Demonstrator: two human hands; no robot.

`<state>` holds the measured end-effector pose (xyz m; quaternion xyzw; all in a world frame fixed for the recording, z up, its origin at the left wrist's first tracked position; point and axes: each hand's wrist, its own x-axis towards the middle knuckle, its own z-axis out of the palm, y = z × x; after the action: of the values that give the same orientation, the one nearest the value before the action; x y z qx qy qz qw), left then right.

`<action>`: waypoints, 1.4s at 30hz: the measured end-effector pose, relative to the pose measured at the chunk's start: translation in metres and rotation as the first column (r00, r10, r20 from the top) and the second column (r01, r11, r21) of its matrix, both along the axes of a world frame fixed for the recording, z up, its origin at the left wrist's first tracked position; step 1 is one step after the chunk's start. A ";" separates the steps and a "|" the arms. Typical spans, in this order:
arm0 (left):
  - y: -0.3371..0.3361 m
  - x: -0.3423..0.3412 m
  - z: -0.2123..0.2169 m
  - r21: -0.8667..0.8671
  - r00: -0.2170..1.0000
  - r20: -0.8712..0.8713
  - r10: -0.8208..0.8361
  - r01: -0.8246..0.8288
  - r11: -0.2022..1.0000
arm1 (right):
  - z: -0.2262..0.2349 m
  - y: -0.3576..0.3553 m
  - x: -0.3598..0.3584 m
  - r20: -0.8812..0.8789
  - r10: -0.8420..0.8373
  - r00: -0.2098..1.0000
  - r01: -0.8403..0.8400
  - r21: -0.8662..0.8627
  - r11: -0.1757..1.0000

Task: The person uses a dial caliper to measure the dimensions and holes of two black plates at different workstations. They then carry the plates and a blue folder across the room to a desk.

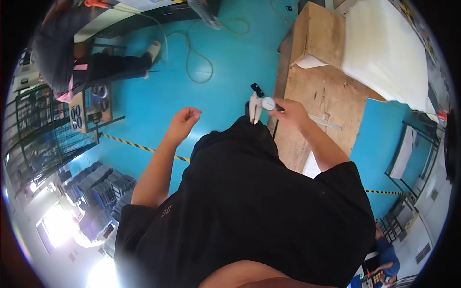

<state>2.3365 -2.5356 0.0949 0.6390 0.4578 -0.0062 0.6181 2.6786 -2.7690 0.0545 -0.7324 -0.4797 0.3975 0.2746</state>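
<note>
My right hand (290,114) is closed around a dial caliper (268,103) with a round white dial. Its pale jaws (255,109) point toward my body, and its long flat beam (326,123) sticks out past my wrist over the wooden table. A small black piece with light spots (257,89) shows beside the caliper's far end; whether it belongs to the tool I cannot tell. My left hand (182,126) hangs in front of me above the blue floor, apart from the caliper. Its fingers are curled in toward the thumb, and anything between them is too small to make out.
A wooden table (317,96) at my right bears an open cardboard box (321,33) and white sheeting (384,48). A hose (189,53) lies on the blue floor ahead. Far left stands a person in dark clothes (62,48). Grey stacks (108,185) lie at left.
</note>
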 end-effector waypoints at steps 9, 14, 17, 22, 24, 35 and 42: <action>-0.026 -0.147 -0.111 -0.177 0.824 -0.454 -0.339 0.290 0.941 | -0.184 -0.132 0.120 0.499 -0.244 0.832 0.363 -0.157 0.919; 0.004 -0.156 -0.129 -0.237 0.787 -0.506 -0.353 0.266 0.934 | -0.205 -0.142 0.134 0.686 -0.102 0.721 0.303 -0.179 0.936; 0.029 -0.155 -0.171 -0.229 0.759 -0.525 -0.385 0.310 0.923 | -0.195 -0.123 0.123 0.684 -0.231 0.692 0.342 -0.029 0.939; 0.069 -0.124 -0.262 -0.159 0.678 -0.487 -0.550 0.551 0.819 | -0.178 0.008 0.002 0.421 -0.613 0.668 0.543 0.287 0.789; 0.081 -0.105 -0.304 0.109 0.670 -0.434 -0.602 0.702 0.703 | -0.254 0.072 -0.052 0.087 -0.730 0.678 0.714 0.157 0.682; 0.185 -0.082 -0.512 0.521 0.799 -0.532 -0.280 0.569 0.636 | -0.747 0.088 0.030 0.522 -0.487 0.700 0.707 -0.413 0.574; 0.190 -0.120 -0.523 0.675 0.863 -0.502 -0.061 0.435 0.596 | -0.781 0.109 0.056 0.538 -0.294 0.790 0.594 -0.552 0.585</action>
<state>2.2170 -2.3457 -0.4277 0.8808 0.4432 -0.0390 0.1617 2.7348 -2.6601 -0.7269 -0.9409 -0.1336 0.3096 -0.0314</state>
